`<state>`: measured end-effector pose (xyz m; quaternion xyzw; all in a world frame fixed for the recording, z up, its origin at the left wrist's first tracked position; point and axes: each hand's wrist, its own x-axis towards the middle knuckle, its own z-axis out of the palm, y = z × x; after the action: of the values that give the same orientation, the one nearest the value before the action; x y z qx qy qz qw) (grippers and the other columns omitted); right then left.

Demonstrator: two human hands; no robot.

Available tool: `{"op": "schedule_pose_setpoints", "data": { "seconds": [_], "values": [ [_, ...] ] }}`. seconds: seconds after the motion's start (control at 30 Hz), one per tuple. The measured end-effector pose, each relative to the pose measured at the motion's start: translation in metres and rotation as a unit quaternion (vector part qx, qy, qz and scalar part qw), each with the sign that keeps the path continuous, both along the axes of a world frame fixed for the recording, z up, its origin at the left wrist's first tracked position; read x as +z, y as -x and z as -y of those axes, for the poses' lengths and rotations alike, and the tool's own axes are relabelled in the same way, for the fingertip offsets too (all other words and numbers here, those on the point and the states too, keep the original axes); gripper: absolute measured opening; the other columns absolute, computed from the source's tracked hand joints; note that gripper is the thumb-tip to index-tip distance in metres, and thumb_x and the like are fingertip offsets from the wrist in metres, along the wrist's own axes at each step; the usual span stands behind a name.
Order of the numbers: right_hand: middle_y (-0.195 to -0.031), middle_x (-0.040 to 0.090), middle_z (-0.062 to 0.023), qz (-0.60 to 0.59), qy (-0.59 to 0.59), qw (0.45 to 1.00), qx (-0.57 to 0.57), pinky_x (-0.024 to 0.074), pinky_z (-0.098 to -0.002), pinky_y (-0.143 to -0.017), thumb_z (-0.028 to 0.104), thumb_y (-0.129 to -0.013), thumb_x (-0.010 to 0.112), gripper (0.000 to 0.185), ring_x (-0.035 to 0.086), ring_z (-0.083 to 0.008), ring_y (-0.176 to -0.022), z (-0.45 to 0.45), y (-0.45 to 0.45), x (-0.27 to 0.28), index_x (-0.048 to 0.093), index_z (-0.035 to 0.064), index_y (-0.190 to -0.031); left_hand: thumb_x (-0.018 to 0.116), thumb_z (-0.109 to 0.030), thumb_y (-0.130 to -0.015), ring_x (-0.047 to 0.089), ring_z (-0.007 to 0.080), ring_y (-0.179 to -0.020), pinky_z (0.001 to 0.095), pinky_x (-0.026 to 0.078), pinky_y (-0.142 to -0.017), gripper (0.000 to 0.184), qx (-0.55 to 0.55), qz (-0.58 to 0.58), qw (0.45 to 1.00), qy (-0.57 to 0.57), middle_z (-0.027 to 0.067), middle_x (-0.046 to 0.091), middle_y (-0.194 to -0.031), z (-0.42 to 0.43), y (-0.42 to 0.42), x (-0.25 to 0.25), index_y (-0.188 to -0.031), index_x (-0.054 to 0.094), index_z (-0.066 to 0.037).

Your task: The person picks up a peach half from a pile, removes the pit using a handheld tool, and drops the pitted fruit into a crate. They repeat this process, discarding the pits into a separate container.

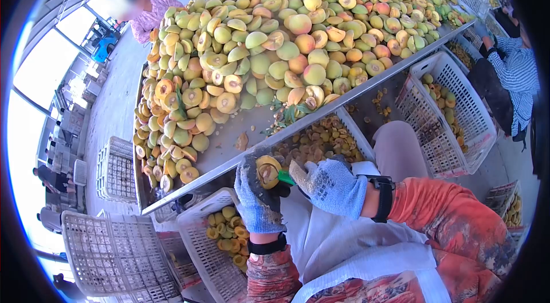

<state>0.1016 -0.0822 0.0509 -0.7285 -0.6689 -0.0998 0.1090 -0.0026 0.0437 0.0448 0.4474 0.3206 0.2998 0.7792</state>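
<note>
Spreading beyond the left hand point(258, 200), the fruit heap point(275, 51) is seemingly left undone; below, hollowed halves point(229, 228) are crated; one uncored-looking half point(268, 172) is clasped in that hand; beside it, a green tool point(285, 177) is pinched by the right hand point(337, 187).

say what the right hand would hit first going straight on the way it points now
Probably the cut peach half held in the left hand; the green tool in the right hand points that way too, though depth is unclear.
</note>
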Motion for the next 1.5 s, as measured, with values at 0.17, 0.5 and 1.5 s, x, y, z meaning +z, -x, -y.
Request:
{"op": "schedule_pose_setpoints", "data": {
  "seconds": [0.17,0.5,1.5],
  "values": [
    [-0.070,0.056,-0.0125,-0.195,-0.036,0.980,-0.002,0.0445,-0.0348,-0.047,0.014,-0.075,0.055,0.043,0.059,-0.0237,-0.058,0.011,0.019,-0.013,0.046,-0.0043,-0.113,0.042,-0.018,-0.086,0.056,0.0165,-0.070,0.0265,0.047,-0.063,0.024,0.130,-0.114,0.920,-0.351,0.0085,0.057,-0.081,0.023,-0.005,0.008,-0.093,0.057,-0.001],
    [-0.067,0.056,-0.0123,-0.088,0.008,0.996,0.023,0.0437,-0.0357,-0.045,0.020,-0.073,0.059,0.047,0.058,-0.0263,-0.055,0.019,-0.017,-0.001,0.047,-0.0040,-0.112,0.043,-0.032,-0.087,0.055,0.0193,-0.054,0.0262,0.043,-0.039,0.033,0.060,-0.062,0.990,-0.116,0.0106,0.055,-0.078,0.038,-0.007,0.021,-0.099,0.052,-0.003],
    [-0.060,0.051,-0.0050,-0.658,0.182,0.727,-0.073,0.0398,-0.0267,-0.042,0.010,-0.078,0.055,0.021,0.050,-0.0124,-0.047,0.034,-0.022,0.005,0.047,0.0061,-0.097,0.050,-0.006,-0.085,0.063,0.0201,-0.074,0.0283,0.053,-0.063,0.019,-0.053,0.030,0.995,-0.074,0.0141,0.064,-0.086,0.026,-0.041,-0.029,-0.095,0.059,0.008]
  ]
}}
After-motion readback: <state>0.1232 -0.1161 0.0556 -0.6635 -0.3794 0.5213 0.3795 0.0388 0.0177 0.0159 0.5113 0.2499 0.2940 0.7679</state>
